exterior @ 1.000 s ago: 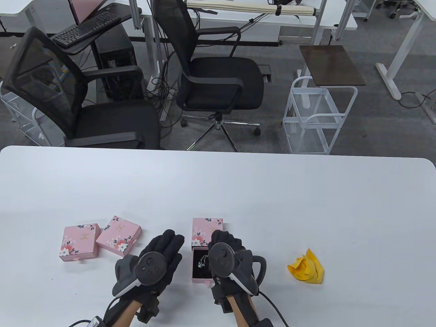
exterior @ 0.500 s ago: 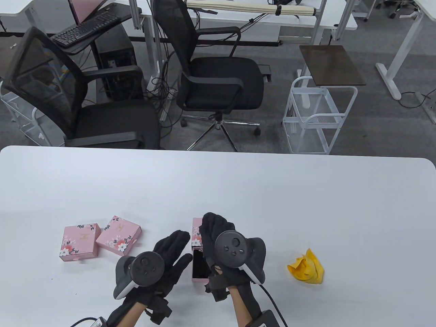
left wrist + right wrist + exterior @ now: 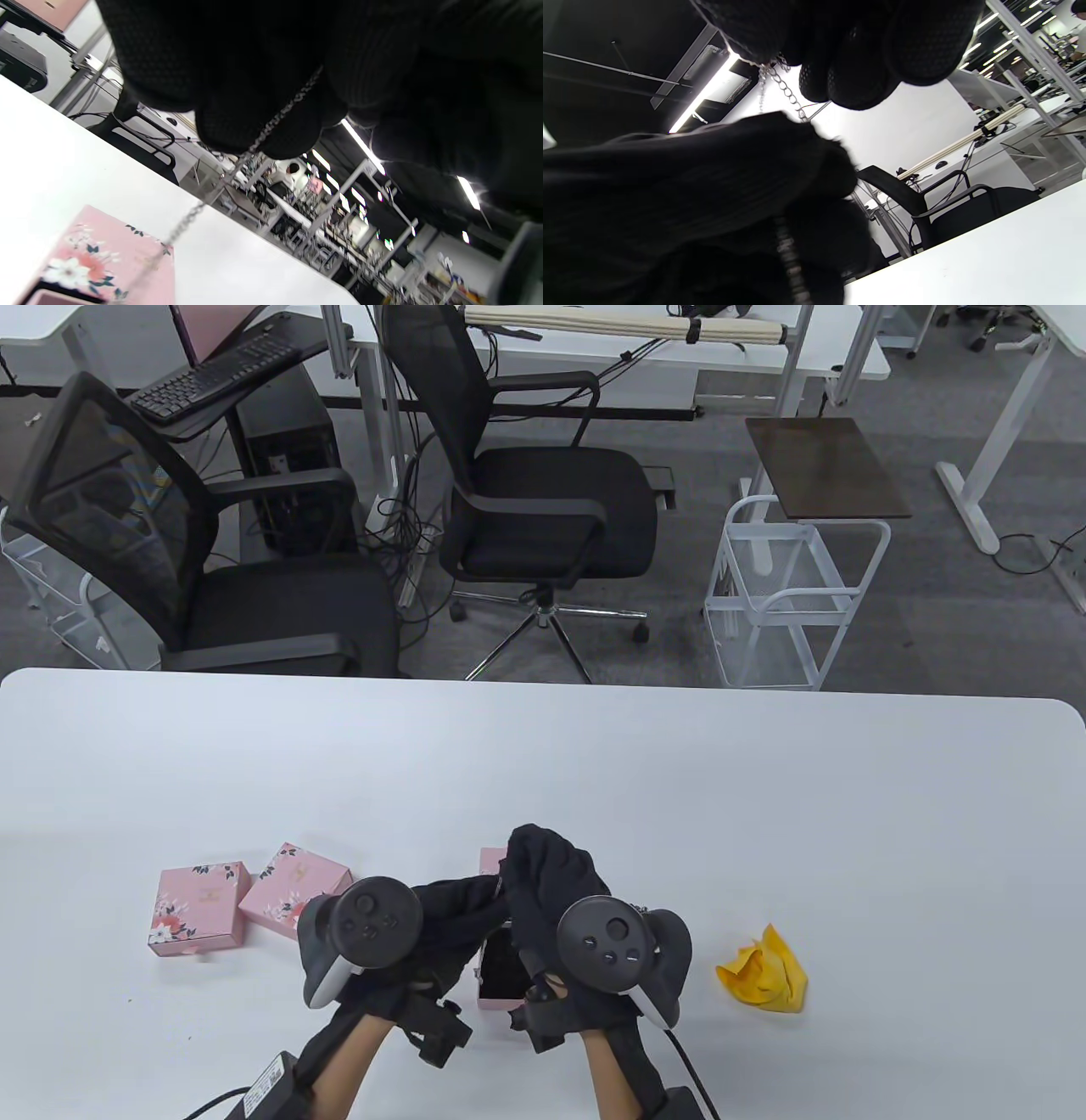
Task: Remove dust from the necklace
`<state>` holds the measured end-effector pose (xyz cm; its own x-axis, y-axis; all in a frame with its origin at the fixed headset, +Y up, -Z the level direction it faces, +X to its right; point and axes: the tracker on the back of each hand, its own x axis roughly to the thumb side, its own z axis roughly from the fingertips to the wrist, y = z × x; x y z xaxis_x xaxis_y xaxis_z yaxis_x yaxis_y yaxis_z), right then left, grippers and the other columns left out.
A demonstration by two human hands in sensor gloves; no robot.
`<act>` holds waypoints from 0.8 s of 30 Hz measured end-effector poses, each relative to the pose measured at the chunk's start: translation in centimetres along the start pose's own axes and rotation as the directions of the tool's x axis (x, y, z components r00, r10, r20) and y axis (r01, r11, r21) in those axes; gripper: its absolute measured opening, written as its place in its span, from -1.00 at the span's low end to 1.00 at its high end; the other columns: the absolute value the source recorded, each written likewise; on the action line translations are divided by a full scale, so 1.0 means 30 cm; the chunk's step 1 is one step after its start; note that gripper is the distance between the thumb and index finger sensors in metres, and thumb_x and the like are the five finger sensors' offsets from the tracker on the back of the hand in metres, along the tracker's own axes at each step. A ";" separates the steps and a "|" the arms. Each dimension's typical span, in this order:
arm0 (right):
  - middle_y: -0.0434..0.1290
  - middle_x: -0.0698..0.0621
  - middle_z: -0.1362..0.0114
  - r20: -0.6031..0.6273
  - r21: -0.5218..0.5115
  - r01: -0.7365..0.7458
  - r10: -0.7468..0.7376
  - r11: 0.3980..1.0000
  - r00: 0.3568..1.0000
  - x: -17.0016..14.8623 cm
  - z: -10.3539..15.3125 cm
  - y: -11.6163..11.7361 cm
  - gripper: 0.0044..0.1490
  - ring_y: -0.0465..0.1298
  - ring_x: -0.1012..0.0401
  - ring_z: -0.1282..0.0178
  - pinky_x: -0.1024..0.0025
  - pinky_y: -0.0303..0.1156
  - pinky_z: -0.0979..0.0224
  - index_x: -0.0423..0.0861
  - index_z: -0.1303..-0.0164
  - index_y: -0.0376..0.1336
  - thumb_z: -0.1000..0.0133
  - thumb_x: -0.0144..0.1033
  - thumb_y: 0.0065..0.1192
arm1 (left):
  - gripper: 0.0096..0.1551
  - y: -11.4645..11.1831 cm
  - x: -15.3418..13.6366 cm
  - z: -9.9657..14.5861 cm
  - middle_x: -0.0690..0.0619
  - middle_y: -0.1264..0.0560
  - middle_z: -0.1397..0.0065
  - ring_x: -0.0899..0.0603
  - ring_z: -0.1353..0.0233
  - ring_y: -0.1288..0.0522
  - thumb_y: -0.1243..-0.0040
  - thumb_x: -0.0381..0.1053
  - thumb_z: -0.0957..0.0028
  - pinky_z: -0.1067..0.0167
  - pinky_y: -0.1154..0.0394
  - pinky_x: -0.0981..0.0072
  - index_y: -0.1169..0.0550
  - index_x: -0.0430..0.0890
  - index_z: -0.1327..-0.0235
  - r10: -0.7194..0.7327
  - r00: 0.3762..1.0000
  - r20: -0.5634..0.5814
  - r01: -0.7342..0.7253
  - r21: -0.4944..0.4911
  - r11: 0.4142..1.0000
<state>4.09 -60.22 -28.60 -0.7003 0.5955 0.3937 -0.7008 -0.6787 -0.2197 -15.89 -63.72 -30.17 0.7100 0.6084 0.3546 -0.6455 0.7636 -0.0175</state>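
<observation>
A thin silver necklace [image 3: 271, 123] hangs from my left hand's fingertips [image 3: 250, 127] down toward the table. In the right wrist view my right hand [image 3: 840, 72] pinches the chain [image 3: 782, 84] just above my left hand. In the table view both hands meet, left [image 3: 479, 899] and right [image 3: 534, 861], raised over the open pink box [image 3: 496, 976], whose black inside shows no necklace. The box's floral lid [image 3: 489, 861] lies just behind it, mostly hidden by my hands. A crumpled yellow cloth [image 3: 764, 971] lies to the right of my right hand, untouched.
Two closed pink floral boxes [image 3: 199, 908] [image 3: 293, 891] lie left of my left hand. The white table [image 3: 543, 772] stretches far ahead. Black office chairs [image 3: 543, 500] and a white wire cart [image 3: 789, 594] stand beyond its far edge.
My right hand has lifted the necklace out of the open box. My left hand has risen and moved right to meet it, and the chain now hangs between both hands.
</observation>
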 end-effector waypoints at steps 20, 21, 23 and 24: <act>0.35 -0.36 -0.49 -0.063 0.071 0.121 -0.117 0.990 0.991 -0.046 0.002 0.053 -0.48 0.47 -0.22 -0.28 -0.06 0.43 -0.33 -0.27 -0.49 0.15 -0.39 -0.34 0.14 | -0.59 0.084 -0.034 0.003 0.00 -0.80 -0.08 -0.07 -0.08 -0.72 -0.28 0.12 -0.22 -0.02 -0.65 0.06 -0.71 -0.06 -0.17 0.440 0.898 0.005 -0.433 -0.172 0.885; 0.34 -0.37 -0.50 -0.067 0.066 0.123 -0.119 0.990 0.991 -0.043 0.004 0.050 -0.47 0.46 -0.23 -0.29 -0.06 0.42 -0.33 -0.27 -0.50 0.15 -0.40 -0.33 0.14 | -0.59 0.088 -0.036 0.008 0.00 -0.80 -0.09 -0.08 -0.09 -0.72 -0.28 0.12 -0.23 -0.02 -0.65 0.06 -0.70 -0.05 -0.18 0.467 0.884 -0.013 -0.463 -0.156 0.872; 0.34 -0.38 -0.50 -0.055 0.040 0.094 -0.092 0.995 0.994 -0.033 0.009 0.041 -0.45 0.46 -0.23 -0.30 -0.06 0.42 -0.33 -0.28 -0.52 0.15 -0.40 -0.31 0.13 | -0.59 0.094 -0.042 0.015 0.00 -0.79 -0.12 -0.09 -0.11 -0.71 -0.28 0.12 -0.24 -0.04 -0.64 0.06 -0.69 -0.04 -0.21 0.519 0.854 -0.034 -0.520 -0.113 0.847; 0.35 -0.37 -0.49 -0.041 0.010 0.079 -0.078 0.997 0.996 -0.022 0.013 0.033 -0.45 0.46 -0.22 -0.29 -0.06 0.43 -0.33 -0.27 -0.52 0.15 -0.40 -0.29 0.14 | -0.59 0.096 -0.045 0.017 -0.01 -0.78 -0.14 -0.09 -0.12 -0.71 -0.27 0.11 -0.25 -0.05 -0.64 0.05 -0.68 -0.05 -0.24 0.541 0.840 -0.041 -0.543 -0.089 0.835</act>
<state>3.92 -61.46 -28.72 -0.6483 0.6642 0.3723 -0.7524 -0.6338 -0.1794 -18.87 -62.46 -30.22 0.2583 0.9331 0.2502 -0.8994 0.3268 -0.2902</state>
